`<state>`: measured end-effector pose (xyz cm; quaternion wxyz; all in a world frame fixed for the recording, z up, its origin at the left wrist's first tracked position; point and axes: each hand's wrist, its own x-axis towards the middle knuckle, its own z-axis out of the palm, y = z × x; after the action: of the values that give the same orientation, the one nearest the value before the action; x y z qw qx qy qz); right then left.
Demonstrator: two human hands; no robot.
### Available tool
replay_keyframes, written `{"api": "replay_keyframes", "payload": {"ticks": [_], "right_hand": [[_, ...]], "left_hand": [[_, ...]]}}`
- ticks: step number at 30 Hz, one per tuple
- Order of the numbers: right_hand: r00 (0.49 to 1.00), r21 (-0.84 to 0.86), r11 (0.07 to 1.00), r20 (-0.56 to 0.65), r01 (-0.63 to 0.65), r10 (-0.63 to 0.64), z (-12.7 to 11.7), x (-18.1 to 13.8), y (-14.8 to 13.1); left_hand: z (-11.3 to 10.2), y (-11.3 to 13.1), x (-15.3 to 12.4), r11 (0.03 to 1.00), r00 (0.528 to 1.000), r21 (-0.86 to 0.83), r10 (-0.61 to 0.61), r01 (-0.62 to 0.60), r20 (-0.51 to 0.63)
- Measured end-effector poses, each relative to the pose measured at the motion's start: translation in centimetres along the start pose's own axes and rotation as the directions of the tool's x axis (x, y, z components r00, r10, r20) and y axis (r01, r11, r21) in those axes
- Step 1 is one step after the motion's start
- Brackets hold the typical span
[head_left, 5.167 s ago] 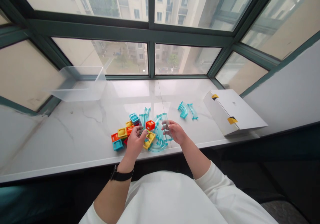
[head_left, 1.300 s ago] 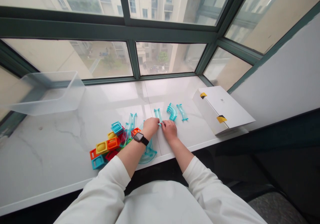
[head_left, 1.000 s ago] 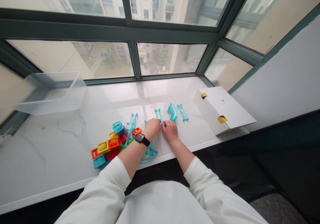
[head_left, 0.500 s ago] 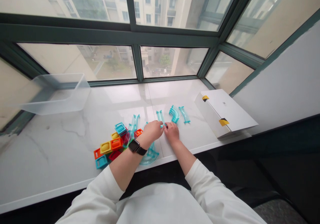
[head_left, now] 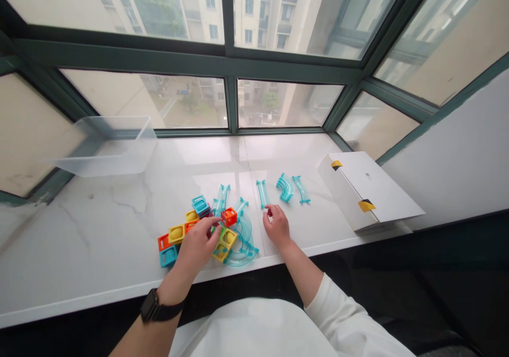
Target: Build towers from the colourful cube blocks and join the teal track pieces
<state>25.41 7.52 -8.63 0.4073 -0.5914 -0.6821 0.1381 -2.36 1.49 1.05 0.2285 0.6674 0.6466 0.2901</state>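
My left hand (head_left: 198, 246) reaches over a pile of coloured square blocks (head_left: 177, 234), its fingers spread and their tips touching the pieces beside an orange block (head_left: 229, 216). Clear teal curved track pieces (head_left: 245, 236) lie under and beside the pile. My right hand (head_left: 276, 225) rests on the marble sill (head_left: 119, 219) with fingers loosely bent and nothing in them. It lies just below a short straight teal track piece (head_left: 261, 192). Two more teal track pieces (head_left: 285, 186) lie to the right of that one.
A clear plastic bin (head_left: 107, 145) stands at the back left of the sill by the window. A white cardboard box (head_left: 369, 187) lies at the right end. The sill's front edge runs just beyond my wrists.
Both hands have let go of the straight teal track, which now lies on the sill. My left hand has moved back left onto the block pile; my right hand has drawn slightly toward me.
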Motion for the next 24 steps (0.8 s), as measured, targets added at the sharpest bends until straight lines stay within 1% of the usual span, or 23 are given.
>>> {"api": "replay_keyframes", "payload": {"ticks": [4,6,8,10,13,15,18,21,24], "right_hand": [[0.99,0.128,0.988,0.098,0.09,-0.103,-0.4,0.5,-3.3],[0.972,0.176,0.974,0.158,0.145,-0.174,-0.5,0.8,-4.8],[0.942,0.21,0.956,0.225,0.204,-0.25,-0.4,0.9,-6.0],[0.898,0.224,0.935,0.289,0.274,-0.332,-0.1,0.7,-7.1],[0.829,0.215,0.902,0.357,0.375,-0.43,0.7,0.0,-8.1],[0.802,0.199,0.888,0.382,0.415,-0.46,1.1,-0.5,-8.5],[0.788,0.189,0.883,0.397,0.43,-0.47,1.4,-0.9,-8.9],[0.777,0.199,0.88,0.413,0.431,-0.474,1.2,-1.2,-9.1],[0.762,0.227,0.873,0.426,0.431,-0.487,0.8,-1.4,-9.3]], "left_hand": [[-0.4,-1.3,-1.5,1.0,0.996,0.0,-0.003,0.003,-0.088],[-0.6,-1.4,-2.0,1.0,0.995,0.025,-0.014,0.017,-0.095],[-0.6,-1.1,-2.3,0.997,0.998,0.069,-0.036,0.04,-0.059],[-0.4,-0.8,-2.5,0.99,0.998,0.125,-0.06,0.062,-0.02],[0.2,-0.3,-2.5,0.972,0.995,0.213,-0.102,0.1,0.0],[0.6,-0.2,-2.5,0.956,0.991,0.267,-0.131,0.123,0.012],[1.1,-0.2,-2.5,0.939,0.987,0.32,-0.151,0.125,0.056],[1.5,-0.4,-2.5,0.941,0.984,0.319,-0.152,0.115,0.093],[1.8,-0.7,-2.8,0.951,0.989,0.291,-0.128,0.102,0.072]]}}
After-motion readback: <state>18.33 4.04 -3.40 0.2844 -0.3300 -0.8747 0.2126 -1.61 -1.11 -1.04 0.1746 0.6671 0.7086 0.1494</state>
